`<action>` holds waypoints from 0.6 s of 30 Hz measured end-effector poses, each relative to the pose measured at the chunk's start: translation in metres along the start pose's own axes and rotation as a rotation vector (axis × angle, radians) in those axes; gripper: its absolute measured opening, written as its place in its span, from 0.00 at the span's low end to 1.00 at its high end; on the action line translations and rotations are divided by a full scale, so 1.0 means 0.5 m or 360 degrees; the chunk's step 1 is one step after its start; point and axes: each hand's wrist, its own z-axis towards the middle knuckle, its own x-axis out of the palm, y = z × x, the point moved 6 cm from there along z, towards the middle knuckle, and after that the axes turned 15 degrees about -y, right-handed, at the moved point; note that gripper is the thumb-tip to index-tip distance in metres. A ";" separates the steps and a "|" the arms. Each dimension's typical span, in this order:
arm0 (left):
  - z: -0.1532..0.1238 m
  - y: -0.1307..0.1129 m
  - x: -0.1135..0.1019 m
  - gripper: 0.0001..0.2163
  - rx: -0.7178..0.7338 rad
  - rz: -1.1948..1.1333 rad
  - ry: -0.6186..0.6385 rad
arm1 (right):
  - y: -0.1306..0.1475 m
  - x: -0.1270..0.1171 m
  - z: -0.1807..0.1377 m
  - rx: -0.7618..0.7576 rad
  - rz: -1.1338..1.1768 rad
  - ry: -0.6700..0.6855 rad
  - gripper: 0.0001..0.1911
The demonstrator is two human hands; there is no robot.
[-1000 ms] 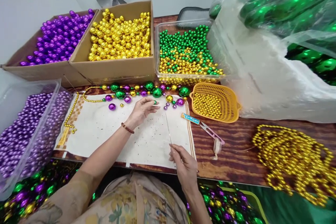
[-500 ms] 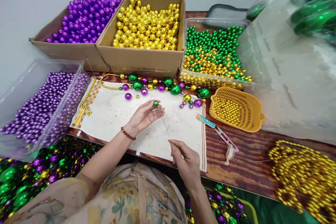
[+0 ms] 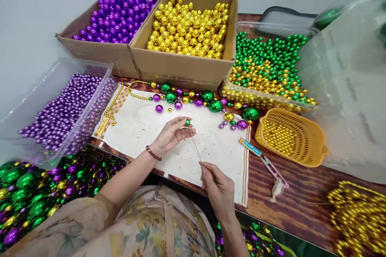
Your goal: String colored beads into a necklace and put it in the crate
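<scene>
Between the thumb and fingertips of my left hand (image 3: 170, 134) is a small shiny green bead (image 3: 188, 122). A thin needle (image 3: 195, 143) runs from that bead down to my right hand (image 3: 219, 186), whose thumb and forefinger pinch its lower end. Both hands hover above a white cloth (image 3: 144, 136). Beyond them, along the cloth's back edge, lies a bead garland (image 3: 193, 98) of green, purple and gold balls. Loose purple beads (image 3: 159, 108) and a small gold one rest in front of it.
Cardboard boxes of purple balls (image 3: 120, 16) and gold balls (image 3: 189, 28) stand behind. Clear tubs hold lilac beads (image 3: 66, 112) and green-gold beads (image 3: 271, 60). At right are an orange basket (image 3: 310, 140), pink-handled snips (image 3: 273, 168) and gold bead strands (image 3: 358, 213).
The camera has turned a little left, so the scene sits further right in view. Both hands keep the same hold on the bead and needle.
</scene>
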 end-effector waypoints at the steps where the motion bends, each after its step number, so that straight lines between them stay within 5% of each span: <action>1: -0.004 0.004 -0.002 0.14 0.0036 0.0095 -0.0006 | -0.006 0.008 0.001 0.0022 0.0033 -0.0001 0.13; 6: -0.009 -0.014 -0.042 0.14 0.0522 0.0927 -0.0086 | -0.044 0.052 0.011 0.0138 0.0229 -0.0082 0.14; 10: 0.020 -0.141 -0.135 0.11 0.1324 0.1491 -0.0703 | -0.081 0.076 0.006 0.0352 0.0421 -0.0091 0.14; 12: 0.046 -0.188 -0.170 0.12 0.1490 0.1820 -0.0899 | -0.092 0.080 0.000 0.0441 0.0508 -0.0078 0.15; 18: 0.106 -0.178 -0.187 0.17 0.1563 0.2654 -0.0695 | -0.104 0.084 -0.008 0.0585 0.0669 0.0002 0.15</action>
